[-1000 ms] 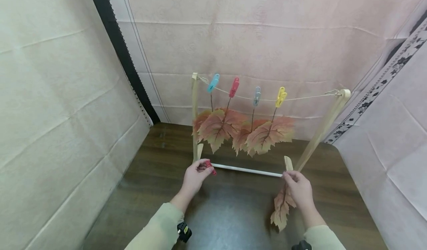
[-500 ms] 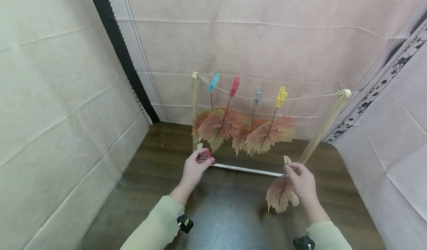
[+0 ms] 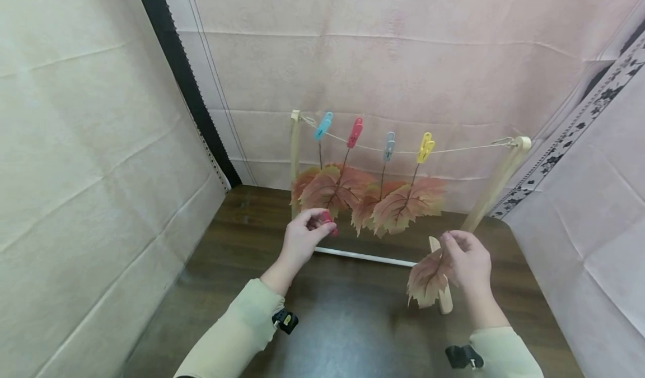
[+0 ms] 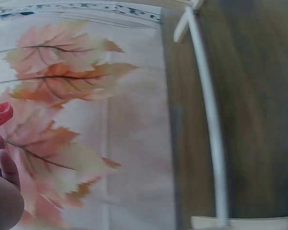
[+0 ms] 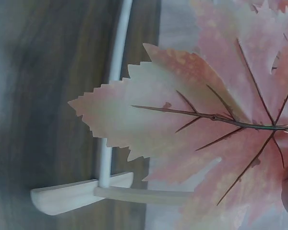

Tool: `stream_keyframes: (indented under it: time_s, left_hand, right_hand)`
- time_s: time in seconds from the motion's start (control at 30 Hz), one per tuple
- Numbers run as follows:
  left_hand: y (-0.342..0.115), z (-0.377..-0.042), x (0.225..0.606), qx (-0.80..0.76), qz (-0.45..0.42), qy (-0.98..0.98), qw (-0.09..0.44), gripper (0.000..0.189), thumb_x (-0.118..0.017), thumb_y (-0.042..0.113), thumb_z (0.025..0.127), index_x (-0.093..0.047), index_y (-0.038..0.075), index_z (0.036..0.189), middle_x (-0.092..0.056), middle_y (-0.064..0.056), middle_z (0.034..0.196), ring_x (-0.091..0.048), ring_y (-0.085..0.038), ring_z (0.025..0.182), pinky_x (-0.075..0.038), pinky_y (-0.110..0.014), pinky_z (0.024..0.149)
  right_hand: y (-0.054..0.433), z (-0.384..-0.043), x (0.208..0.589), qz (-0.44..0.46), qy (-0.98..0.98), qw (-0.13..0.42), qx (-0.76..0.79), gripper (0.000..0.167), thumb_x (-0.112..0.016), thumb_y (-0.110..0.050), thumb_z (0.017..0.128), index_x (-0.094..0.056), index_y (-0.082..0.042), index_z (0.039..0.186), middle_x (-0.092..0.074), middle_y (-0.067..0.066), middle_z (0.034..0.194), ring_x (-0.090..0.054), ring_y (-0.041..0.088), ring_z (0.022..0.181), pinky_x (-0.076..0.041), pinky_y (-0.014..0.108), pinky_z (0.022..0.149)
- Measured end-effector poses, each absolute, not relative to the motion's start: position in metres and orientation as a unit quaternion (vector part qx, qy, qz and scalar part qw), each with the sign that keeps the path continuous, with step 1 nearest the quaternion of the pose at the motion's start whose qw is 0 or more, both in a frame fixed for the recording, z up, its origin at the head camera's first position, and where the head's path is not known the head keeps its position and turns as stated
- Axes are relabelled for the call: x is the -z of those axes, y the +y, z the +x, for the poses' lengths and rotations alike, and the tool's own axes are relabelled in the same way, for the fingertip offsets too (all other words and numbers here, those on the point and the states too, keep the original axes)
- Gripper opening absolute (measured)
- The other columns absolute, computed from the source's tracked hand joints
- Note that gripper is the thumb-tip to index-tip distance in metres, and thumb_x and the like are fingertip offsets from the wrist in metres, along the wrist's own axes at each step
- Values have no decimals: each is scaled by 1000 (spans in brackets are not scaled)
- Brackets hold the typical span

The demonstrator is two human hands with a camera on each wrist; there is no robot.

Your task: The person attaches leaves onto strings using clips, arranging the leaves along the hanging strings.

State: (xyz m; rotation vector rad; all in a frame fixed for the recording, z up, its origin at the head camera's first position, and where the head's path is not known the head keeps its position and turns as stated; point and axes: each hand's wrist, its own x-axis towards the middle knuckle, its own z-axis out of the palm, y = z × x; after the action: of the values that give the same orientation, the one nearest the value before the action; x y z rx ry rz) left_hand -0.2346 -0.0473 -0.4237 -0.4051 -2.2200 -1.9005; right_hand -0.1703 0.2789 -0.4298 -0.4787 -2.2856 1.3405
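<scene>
My left hand [image 3: 301,237] pinches a red clothespin [image 3: 330,224] between thumb and fingers, in front of the hanging leaves. The same clothespin [image 4: 1,115] shows at the left edge of the left wrist view. My right hand [image 3: 471,257] pinches an artificial maple leaf [image 3: 425,280] near its stem, by the right post. That leaf [image 5: 206,115] spreads wide across the right wrist view, pink-orange with dark veins. Behind, several similar leaves [image 3: 403,207] hang from a string [image 3: 458,148], clipped by blue [image 3: 323,126], red [image 3: 355,133], grey-blue [image 3: 389,147] and yellow [image 3: 425,148] clothespins.
The string runs between a left wooden post [image 3: 294,159] and a right wooden post [image 3: 496,185]. A white rod [image 3: 365,256] joins them low down, and a wooden foot [image 3: 445,299] supports the right side. Pale cloth [image 3: 403,64] backs the brown table [image 3: 353,322].
My left hand has risen with the red clothespin, moving slightly right toward the leaves. My right hand has lifted the maple leaf up and to the right, off its lower position.
</scene>
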Motion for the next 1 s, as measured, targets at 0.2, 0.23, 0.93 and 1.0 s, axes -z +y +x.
stream_keyframes:
  time_s: [0.2,0.23,0.93,1.0]
  left_hand:
    - [-38,-239,400,644,-170,-738,105,26,-76,19,79,-66,9,101,-59,-2,81,-53,-17,72,-44,-26,61]
    - [-36,-240,397,646,-175,-735,107,26,-76,19,79,-66,9,101,-58,-3,81,-53,-17,72,-44,-26,61]
    - [-4,-242,346,637,-228,-727,119,30,-68,28,86,-62,7,106,-59,-2,94,-53,-17,85,-46,-29,75]
    - [0,-243,341,638,-230,-726,116,28,-68,26,86,-62,7,106,-59,-3,95,-54,-16,85,-46,-28,76]
  right_hand:
    - [278,-170,416,-175,-833,231,-471,29,-62,-34,90,-65,-7,100,-58,-25,78,-54,-2,77,-40,21,74]
    - [277,-170,414,-174,-834,231,-470,29,-62,-34,90,-65,-7,100,-58,-25,78,-54,-2,77,-40,21,75]
    - [268,-172,388,-167,-827,286,-454,28,-63,-33,89,-66,-6,97,-58,-26,76,-54,-4,75,-38,19,72]
    - [269,-171,386,-168,-828,285,-452,29,-63,-34,89,-66,-6,98,-58,-26,75,-54,-4,75,-38,19,71]
